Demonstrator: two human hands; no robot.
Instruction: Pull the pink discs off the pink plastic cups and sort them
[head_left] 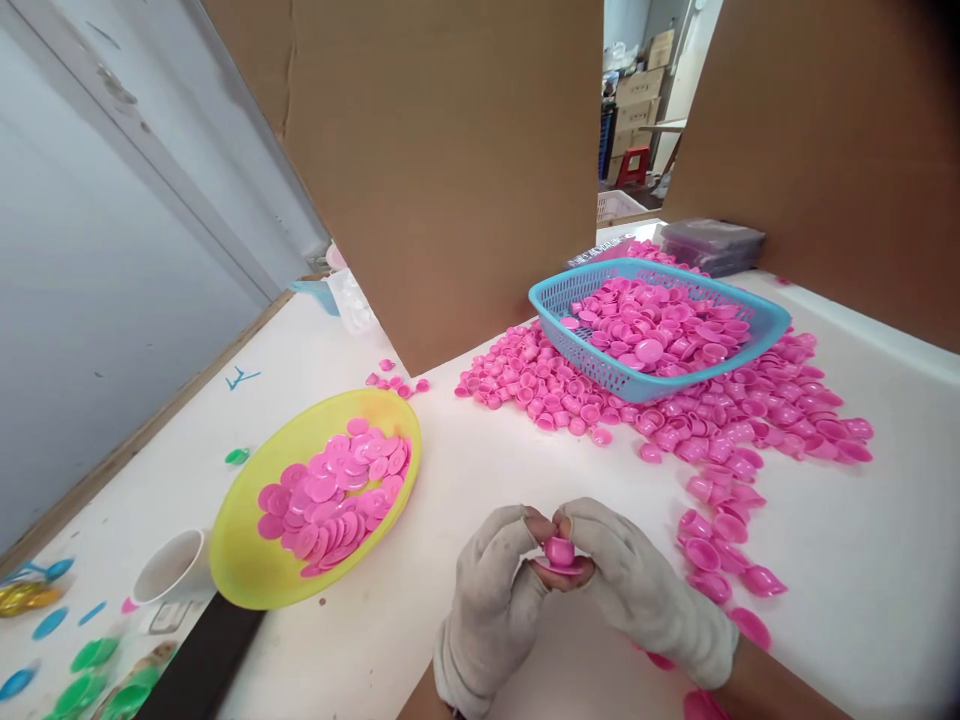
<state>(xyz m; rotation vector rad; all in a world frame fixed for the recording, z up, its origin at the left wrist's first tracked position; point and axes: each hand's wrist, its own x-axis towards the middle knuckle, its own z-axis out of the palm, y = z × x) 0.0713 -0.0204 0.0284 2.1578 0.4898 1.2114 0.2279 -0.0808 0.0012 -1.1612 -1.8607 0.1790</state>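
Pink cup (559, 552) is sitting on its saucer (547, 565), midway between hands. Left hand (496, 575) and right hand (637, 572) are pinching the pair from opposite sides, neither being clearly nearer.

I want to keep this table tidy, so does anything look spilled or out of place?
Possibly: many pink cups lie loose on the table around the blue basket, with a straggling line of them near the right hand. That looks like a spill, though it could be deliberate.
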